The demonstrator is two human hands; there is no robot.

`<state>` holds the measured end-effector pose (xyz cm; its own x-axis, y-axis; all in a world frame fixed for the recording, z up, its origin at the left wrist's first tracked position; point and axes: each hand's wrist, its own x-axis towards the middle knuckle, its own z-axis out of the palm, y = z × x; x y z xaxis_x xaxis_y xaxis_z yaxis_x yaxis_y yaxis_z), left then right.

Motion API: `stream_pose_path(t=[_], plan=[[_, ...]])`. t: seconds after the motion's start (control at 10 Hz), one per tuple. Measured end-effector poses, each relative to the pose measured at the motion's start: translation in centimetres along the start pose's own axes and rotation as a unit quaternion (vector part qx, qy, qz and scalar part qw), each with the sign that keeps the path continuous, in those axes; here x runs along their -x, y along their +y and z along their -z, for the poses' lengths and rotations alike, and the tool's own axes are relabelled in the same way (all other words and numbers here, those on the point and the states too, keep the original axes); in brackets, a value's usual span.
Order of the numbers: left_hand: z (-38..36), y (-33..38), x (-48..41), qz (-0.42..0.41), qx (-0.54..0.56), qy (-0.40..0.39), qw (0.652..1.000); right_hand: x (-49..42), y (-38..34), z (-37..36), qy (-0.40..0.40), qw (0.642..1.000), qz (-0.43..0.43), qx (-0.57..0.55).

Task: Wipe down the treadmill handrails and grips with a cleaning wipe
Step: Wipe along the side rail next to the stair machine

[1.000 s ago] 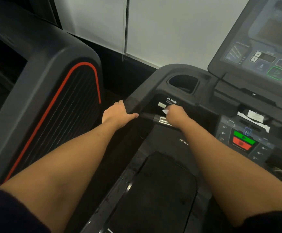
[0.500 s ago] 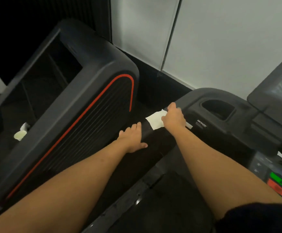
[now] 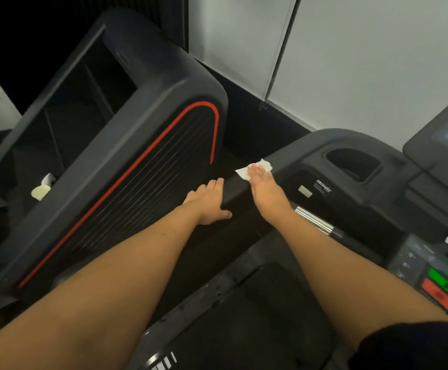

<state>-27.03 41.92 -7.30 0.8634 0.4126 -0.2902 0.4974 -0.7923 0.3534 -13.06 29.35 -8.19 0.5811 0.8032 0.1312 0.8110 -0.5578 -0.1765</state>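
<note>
right hand: flat, fingers straight and together, palm down, pressing the wipe onto the rail; nothing pinched
wipe: white, crumpled, under the right fingertips; its corners stick out past the fingertips and to their left
handrail: dark, broad flat top, runs under both hands; the wipe lies at its far end, where it joins the console housing
left hand: just left of and nearer than the right hand, apart from it; rests on the rail, fingers laid out toward the outer edge, thumb spread along the near side; holds nothing
rail edges: the outer edge is at the left fingertips; the wipe's left corner overhangs that same edge
metal grip: shiny bar, right of the right wrist, partly hidden by the forearm
cup holder: right of the wipe, well apart
next machine: red stripe, left of the left hand; a dark gap lies between it and the rail
room: bare rail shows between the hands
belt: below the forearms
</note>
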Motion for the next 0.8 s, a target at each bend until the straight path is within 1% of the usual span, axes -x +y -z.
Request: stream_pose_path(t=[0.1,0.2,0.3,0.4,0.5,0.6,0.7,0.8], plan=[[-0.1,0.0,0.0,0.003,0.005,0.005,1.000,-0.9,-0.6,0.7,0.016,0.998,-0.063,0.000],[0.1,0.2,0.0,0.006,0.001,0.004,1.000,0.2,-2.2,0.4,0.013,0.998,-0.017,0.062],[0.0,0.2,-0.1,0.013,0.006,-0.001,1.000,0.5,-1.0,0.3,0.012,0.999,-0.003,0.047],[-0.1,0.2,-0.1,0.016,0.011,0.006,1.000,-0.4,-1.0,1.0,0.018,0.998,-0.054,0.020],[-0.1,0.2,-0.1,0.020,0.013,0.007,1.000,-0.1,-3.1,1.0,0.029,0.997,-0.065,0.035],[0.0,0.3,0.0,0.021,0.012,0.004,1.000,0.6,-3.1,0.3,0.009,0.998,0.012,0.059],[-0.2,0.2,-0.1,0.019,0.011,0.006,1.000,-0.8,-1.1,1.1,-0.025,0.996,-0.018,0.081],[-0.3,0.1,-0.2,0.016,0.014,0.007,1.000,-2.1,-0.6,1.9,-0.007,0.993,-0.101,0.056]])
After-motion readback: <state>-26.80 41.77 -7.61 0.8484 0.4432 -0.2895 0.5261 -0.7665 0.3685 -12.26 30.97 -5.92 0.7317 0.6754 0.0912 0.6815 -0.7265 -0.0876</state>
